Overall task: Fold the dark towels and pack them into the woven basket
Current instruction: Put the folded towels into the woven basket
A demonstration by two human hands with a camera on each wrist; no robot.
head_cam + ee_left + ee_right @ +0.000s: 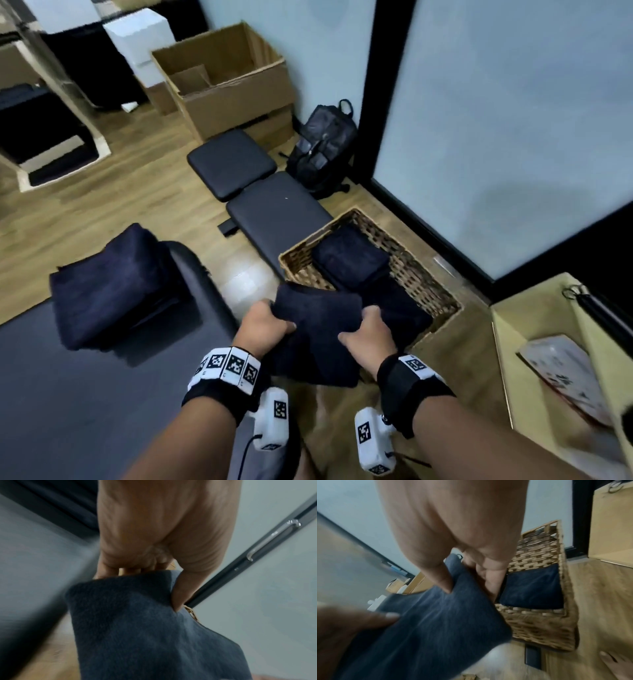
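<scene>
We gripped the folded towel (317, 329) at either side, left hand (263, 325) and right hand (368, 334) with fingers curled shut on it; the woven basket (421, 274) lay just ahead, rightward, nearer our right hand.

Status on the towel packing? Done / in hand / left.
Done: folded towels already lie in the woven basket. In hand: the left hand and right hand both grip one folded towel above the basket's near end, not yet set down. Left: a stack of dark towels waits on the black surface.
</scene>
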